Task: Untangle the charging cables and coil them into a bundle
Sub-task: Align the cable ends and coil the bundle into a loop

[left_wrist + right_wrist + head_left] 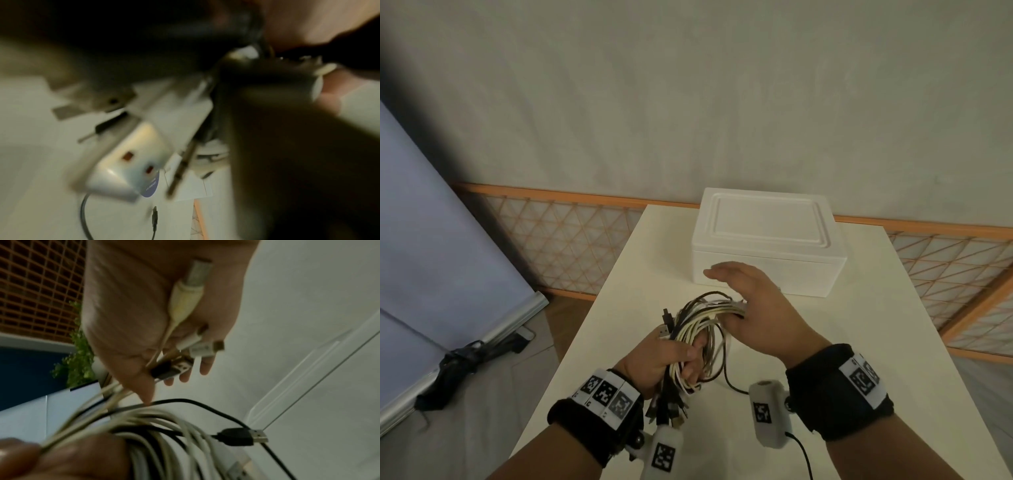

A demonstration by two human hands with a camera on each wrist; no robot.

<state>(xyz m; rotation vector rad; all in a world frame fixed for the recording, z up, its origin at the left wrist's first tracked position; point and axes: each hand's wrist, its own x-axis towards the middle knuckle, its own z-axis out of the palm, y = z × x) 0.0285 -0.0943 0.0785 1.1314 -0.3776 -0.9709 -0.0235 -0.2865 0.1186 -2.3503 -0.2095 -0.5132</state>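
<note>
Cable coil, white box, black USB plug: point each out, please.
cable coil [705,325], head view, on the white loops
white box [767,222], head view, lid top
black USB plug [236,436], right wrist view, plug body

Charging cables [702,329]: white, cream and black, gathered in loose loops, held above the tabletop [859,342]; several USB plugs [174,368] protrude; one black strand trails down.

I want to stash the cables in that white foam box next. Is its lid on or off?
On. The white foam box sits on the table with its lid seated flush on top; its contents are hidden.
</note>
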